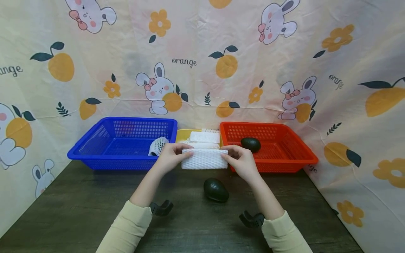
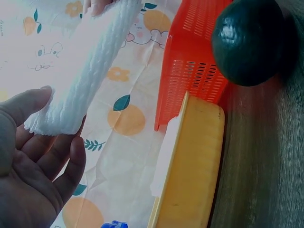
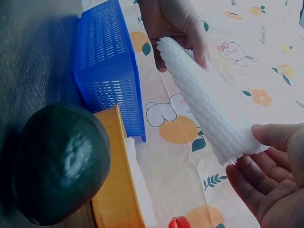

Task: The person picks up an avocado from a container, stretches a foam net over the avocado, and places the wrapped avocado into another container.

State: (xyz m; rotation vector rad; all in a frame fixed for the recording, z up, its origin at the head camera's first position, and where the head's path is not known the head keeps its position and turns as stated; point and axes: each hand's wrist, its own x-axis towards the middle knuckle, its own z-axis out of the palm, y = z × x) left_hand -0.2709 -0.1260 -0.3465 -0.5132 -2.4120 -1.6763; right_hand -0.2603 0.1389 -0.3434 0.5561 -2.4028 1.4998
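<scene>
A white foam net sleeve (image 1: pixel 204 159) is stretched flat between both hands above the table. My left hand (image 1: pixel 171 156) pinches one end of it between thumb and fingers. At the opposite end my right hand (image 1: pixel 242 162) pinches it the same way. Below the sleeve, on the dark table, lies a dark green avocado (image 1: pixel 216 190), touched by neither hand. More white foam sleeves (image 1: pixel 205 137) lie in the yellow basket (image 1: pixel 183 135) behind the hands. In the right wrist view the held sleeve (image 3: pixel 209 99) looks like a flattened tube.
On the left stands a blue basket (image 1: pixel 104 162) with a foam-wrapped dark item (image 1: pixel 158 146) inside. A red basket (image 1: pixel 284 166) at the right holds another avocado (image 1: pixel 251 144). A printed cloth (image 1: pixel 196 95) hangs behind the baskets and along the right side.
</scene>
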